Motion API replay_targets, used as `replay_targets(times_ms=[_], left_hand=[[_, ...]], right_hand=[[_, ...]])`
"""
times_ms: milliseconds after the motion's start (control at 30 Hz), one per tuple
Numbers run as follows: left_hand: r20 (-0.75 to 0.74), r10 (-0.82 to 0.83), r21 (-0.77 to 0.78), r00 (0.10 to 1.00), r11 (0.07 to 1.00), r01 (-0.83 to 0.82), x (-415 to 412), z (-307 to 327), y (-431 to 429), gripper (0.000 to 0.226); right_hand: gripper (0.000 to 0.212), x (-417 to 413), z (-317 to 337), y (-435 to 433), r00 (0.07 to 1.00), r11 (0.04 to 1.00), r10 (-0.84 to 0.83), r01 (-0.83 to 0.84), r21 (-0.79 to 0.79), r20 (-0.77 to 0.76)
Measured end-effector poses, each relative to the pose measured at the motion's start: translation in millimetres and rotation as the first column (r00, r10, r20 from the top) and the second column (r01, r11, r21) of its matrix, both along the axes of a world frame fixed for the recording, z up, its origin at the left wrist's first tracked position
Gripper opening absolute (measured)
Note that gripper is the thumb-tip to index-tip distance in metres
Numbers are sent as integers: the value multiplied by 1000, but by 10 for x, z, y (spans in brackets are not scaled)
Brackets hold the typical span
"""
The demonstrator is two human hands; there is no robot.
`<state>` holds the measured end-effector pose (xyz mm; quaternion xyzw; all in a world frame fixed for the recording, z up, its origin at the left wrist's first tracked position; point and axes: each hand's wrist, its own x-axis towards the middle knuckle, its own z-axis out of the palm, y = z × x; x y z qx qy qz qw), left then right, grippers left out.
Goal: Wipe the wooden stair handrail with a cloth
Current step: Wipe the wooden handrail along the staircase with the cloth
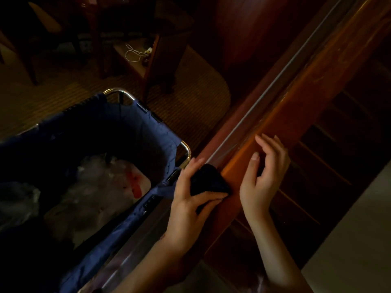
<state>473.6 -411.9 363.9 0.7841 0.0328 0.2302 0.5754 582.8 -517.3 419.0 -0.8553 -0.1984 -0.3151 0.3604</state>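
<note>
The wooden handrail (296,98) runs diagonally from the lower middle to the upper right, glossy and reddish brown. A dark folded cloth (208,180) lies against its near left side. My left hand (190,199) grips the cloth, thumb under it and fingers over its far edge. My right hand (264,172) hovers over the rail just right of the cloth, fingers loosely spread and holding nothing.
A blue fabric cart bag (88,149) on a chrome frame (186,149) stands at the left, close to the rail, with crumpled plastic inside. Dark stair treads (330,161) drop away on the right. A small wooden table (148,60) and chair legs stand on striped carpet beyond.
</note>
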Motion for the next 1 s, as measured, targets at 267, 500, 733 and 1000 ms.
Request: replay_targets(times_ms=[267,500,733,1000], left_hand=[[-166,23,-246,986,967,-64,-100,141,-11,22],[-195,-55,-474,979,879,-45,147,65,73,25],[-198,-368,-523,908,824,220,294,82,163,24],[-214,-386,-270,898,906,325,399,219,86,55]], right_hand=[[28,4,-32,-7,1000,1000,21,-21,8,-6],[26,14,-55,-21,1000,999,23,-22,39,-11],[24,17,-61,-12,1000,998,15,-13,68,-18],[23,24,-90,-30,1000,999,-11,11,40,-1]])
